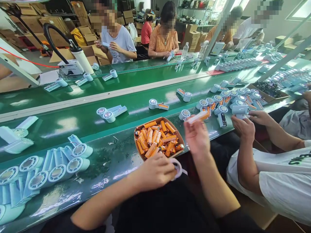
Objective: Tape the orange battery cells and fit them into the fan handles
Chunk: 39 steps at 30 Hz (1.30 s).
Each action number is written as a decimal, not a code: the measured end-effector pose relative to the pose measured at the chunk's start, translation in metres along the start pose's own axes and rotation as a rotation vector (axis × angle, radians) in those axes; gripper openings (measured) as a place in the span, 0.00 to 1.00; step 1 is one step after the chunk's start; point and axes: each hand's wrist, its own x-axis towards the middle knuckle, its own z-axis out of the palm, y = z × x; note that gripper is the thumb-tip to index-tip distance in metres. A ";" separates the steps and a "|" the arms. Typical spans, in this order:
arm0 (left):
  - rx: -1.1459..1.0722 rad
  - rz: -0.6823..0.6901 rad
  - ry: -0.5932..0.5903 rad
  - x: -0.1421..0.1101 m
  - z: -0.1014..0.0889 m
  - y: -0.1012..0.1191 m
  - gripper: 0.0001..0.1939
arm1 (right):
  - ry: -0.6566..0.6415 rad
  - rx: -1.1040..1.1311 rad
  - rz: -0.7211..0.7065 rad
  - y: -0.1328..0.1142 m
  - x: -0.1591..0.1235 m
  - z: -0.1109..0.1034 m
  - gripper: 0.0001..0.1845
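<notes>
My left hand (157, 170) is closed on a roll of pale tape (179, 169), at the near edge of a box. Orange cylindrical batteries (155, 136) fill that open cardboard box (135, 136). Right of it, my right hand (198, 139) is raised, its fingers closed on a slim whitish piece (197, 117), blurred by motion. Orange shows at that piece's far end, but I cannot tell whether this belongs to it or lies behind. Close by is the round head of a light blue handheld fan (184, 114).
Light blue fan bodies (58, 173) are heaped at left, and more (228, 97) cluster at right. A few stand spaced along the green conveyor belt (136, 111). At right a co-worker's hands (244, 126) hold a fan. Several people sit across the line.
</notes>
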 end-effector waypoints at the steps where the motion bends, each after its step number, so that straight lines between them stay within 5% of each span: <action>1: -0.045 -0.021 -0.005 -0.003 0.003 -0.004 0.13 | 0.033 0.021 -0.059 -0.011 0.013 -0.005 0.17; 4: -0.213 -0.215 -0.032 -0.012 -0.001 -0.048 0.14 | -0.004 0.046 -0.069 -0.033 0.031 -0.012 0.18; 8: -0.430 -0.492 -0.070 -0.031 -0.017 -0.139 0.18 | -0.148 0.037 0.055 -0.029 0.013 -0.015 0.27; 11: -0.051 -0.954 -0.088 -0.050 -0.023 -0.195 0.18 | -0.229 0.017 0.049 -0.020 0.003 -0.018 0.31; 14: 0.218 -1.142 -0.137 -0.067 -0.018 -0.227 0.18 | -0.292 -0.023 0.043 -0.015 0.005 -0.015 0.32; 20: 0.214 -0.989 -0.243 -0.085 -0.003 -0.247 0.21 | -0.384 -0.057 0.085 -0.007 0.024 0.017 0.44; 24: 0.158 -0.923 -0.281 -0.090 0.002 -0.249 0.22 | -0.552 -0.148 0.119 0.013 0.050 0.061 0.40; 28: 0.113 -0.934 -0.338 -0.082 0.010 -0.254 0.14 | -0.772 -0.447 0.116 0.058 0.081 0.115 0.36; 32: 0.052 -0.989 -0.395 -0.068 0.013 -0.264 0.12 | -0.988 -0.987 -0.053 0.109 0.104 0.158 0.26; 39: -0.102 -1.072 -0.331 -0.069 0.000 -0.268 0.15 | -1.198 -1.342 -0.250 0.151 0.117 0.185 0.22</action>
